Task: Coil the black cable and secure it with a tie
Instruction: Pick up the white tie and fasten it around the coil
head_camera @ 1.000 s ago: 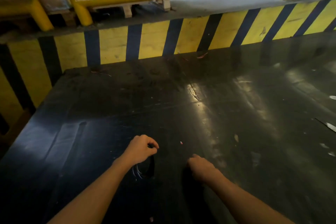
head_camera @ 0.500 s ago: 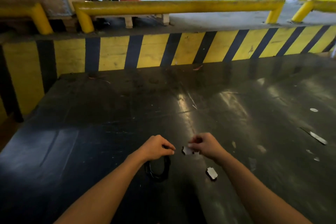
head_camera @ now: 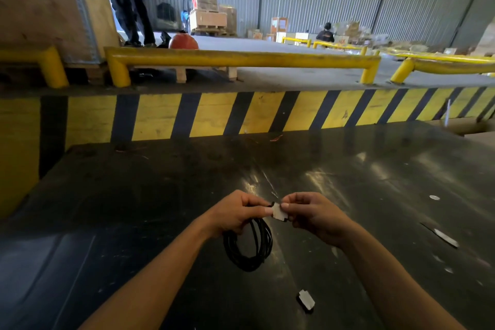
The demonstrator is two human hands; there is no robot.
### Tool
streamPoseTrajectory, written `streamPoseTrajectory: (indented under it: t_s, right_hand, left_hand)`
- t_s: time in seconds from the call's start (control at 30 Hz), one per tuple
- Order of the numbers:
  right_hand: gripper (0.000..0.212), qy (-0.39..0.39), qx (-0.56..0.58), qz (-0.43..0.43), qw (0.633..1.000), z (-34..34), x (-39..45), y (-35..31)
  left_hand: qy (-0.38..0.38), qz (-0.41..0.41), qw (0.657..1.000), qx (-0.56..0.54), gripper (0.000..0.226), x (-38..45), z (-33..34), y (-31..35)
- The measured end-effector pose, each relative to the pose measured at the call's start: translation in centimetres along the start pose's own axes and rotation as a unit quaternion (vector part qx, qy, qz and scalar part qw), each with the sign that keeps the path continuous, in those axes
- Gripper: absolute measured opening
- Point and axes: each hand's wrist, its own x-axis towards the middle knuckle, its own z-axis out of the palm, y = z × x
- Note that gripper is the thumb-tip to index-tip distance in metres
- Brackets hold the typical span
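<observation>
Two hands worked over the dark table (head_camera: 375, 195). The left hand (head_camera: 235, 214) was clamped on the top of the black cable (head_camera: 249, 246), which was already wound into several loops hanging below that grip. The right hand (head_camera: 310, 214) pinched a small pale tie (head_camera: 279, 212) between thumb and fingertips, touching the left thumb just at the top of the coil. The coiling looked done; the tie did not yet appear wrapped around the loops, so securing remained, though the fingers hid part of it. A second pale piece (head_camera: 306, 300) lay on the table nearer than the grip, to the right. Beyond the hands stood a striped yellow-and-black barrier (head_camera: 241, 112).
</observation>
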Motion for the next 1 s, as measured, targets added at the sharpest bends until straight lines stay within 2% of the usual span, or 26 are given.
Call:
streamPoseTrajectory:
  t_s: [0.17,0.23,0.33,0.47,0.53,0.73,0.87,1.0]
  right_hand:
    - [0.008,0.007,-0.049,-0.032,0.998,-0.2,0.0,-1.3]
    - [0.01,0.048,-0.11,-0.075,0.99,0.1,0.2,-1.4]
    - [0.007,0.138,-0.238,-0.177,0.945,0.8,0.5,-1.4]
    - [0.016,0.14,-0.368,-0.242,0.887,1.8,0.1,-1.7]
    - [0.014,0.138,-0.386,-0.251,0.877,2.0,0.0,-1.8]
    - [0.015,0.104,-0.335,-0.249,0.903,1.3,0.0,-1.6]
    - [0.015,0.068,-0.3,-0.228,0.924,0.8,-0.5,-2.0]
    - [0.017,0.105,-0.295,-0.227,0.922,1.0,-0.5,-1.9]
  left_hand:
    - [-0.021,-0.006,1.0,0.003,0.015,0.4,-0.6,0.8]
    - [-0.016,0.002,1.0,-0.004,0.015,0.3,-0.5,1.0]
    - [0.034,0.02,0.999,-0.007,0.02,0.4,-0.3,1.2]
    - [0.08,0.032,0.995,-0.044,0.026,0.6,-0.2,2.0]
    - [0.086,0.036,0.994,-0.055,0.026,0.6,-0.2,2.4]
    - [0.105,0.076,0.991,-0.031,0.026,0.7,0.1,3.5]
    - [0.092,0.083,0.992,-0.01,0.021,0.6,0.2,3.8]
    - [0.097,0.083,0.992,0.003,0.019,0.6,0.5,4.2]
